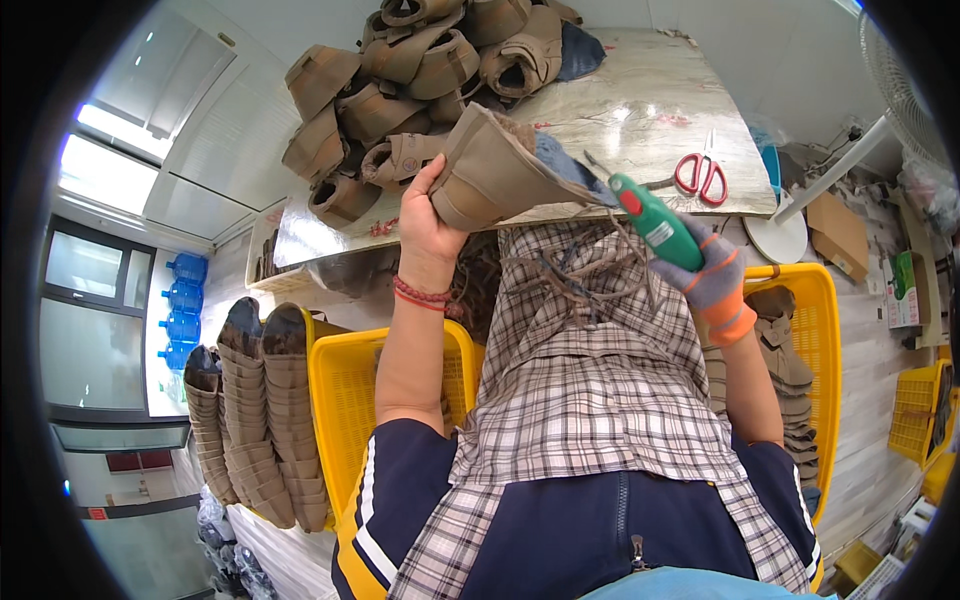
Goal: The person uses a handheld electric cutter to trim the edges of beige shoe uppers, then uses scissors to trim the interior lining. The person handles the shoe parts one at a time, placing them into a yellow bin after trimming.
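My bare left hand [430, 222] grips a brown shoe upper [490, 180] by its left side, above the near edge of the table. A fuzzy lining and a blue flap [562, 165] show at the upper's open right end. My right hand [712, 275], in a grey and orange glove, is closed round a green handheld power tool [655, 225] with a red button. The tool's thin tip points toward the blue flap; whether it touches cannot be made out. Thin brown trimmed strips [590, 280] lie on the plaid apron [580, 390] over my lap.
More brown uppers [420, 75] are heaped on the far left of the marbled table [650, 110]. Red-handled scissors [713, 186] lie at its right. Yellow baskets [325, 400] stand on both sides, with stacked uppers [262, 430] at the left. A white fan [835, 170] stands at right.
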`<state>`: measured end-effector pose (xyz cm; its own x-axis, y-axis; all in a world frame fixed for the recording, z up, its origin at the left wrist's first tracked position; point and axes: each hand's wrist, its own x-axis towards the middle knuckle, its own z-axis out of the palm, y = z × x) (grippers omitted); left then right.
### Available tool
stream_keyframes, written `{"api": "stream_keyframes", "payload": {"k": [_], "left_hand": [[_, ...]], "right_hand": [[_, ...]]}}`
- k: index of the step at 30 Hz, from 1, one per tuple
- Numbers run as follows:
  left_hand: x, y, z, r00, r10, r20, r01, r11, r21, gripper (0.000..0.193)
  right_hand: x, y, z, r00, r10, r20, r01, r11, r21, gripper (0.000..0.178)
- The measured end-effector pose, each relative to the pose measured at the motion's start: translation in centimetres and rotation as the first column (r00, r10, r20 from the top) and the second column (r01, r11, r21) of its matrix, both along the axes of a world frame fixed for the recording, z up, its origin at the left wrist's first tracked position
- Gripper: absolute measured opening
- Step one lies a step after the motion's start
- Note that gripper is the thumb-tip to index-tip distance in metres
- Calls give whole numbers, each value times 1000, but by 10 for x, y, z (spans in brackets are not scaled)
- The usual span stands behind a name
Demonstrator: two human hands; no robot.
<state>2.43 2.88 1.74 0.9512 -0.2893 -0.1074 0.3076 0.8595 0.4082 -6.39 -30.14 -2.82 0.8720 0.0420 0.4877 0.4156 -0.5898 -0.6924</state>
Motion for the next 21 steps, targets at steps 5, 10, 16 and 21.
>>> {"api": "stream_keyframes", "payload": {"k": [5, 10, 16, 21], "left_hand": [[9, 15, -17, 997, -16, -79, 11, 998, -55, 32], [6, 1, -16, 990, 59, -129, -54, 998, 41, 32], [-8, -23, -13, 990, 140, -28, -138, 989, 55, 33], [-19, -41, -7, 968, 191, 165, -210, 972, 107, 37]], "right_hand": [[-1, 0, -2, 975, 38, 218, 24, 962, -273, 64], [1, 4, 0, 976, 62, 207, -2, 960, -281, 65], [3, 14, 5, 985, 79, 152, -50, 982, -184, 65], [1, 18, 9, 993, 39, 111, -22, 989, -144, 61]]}}
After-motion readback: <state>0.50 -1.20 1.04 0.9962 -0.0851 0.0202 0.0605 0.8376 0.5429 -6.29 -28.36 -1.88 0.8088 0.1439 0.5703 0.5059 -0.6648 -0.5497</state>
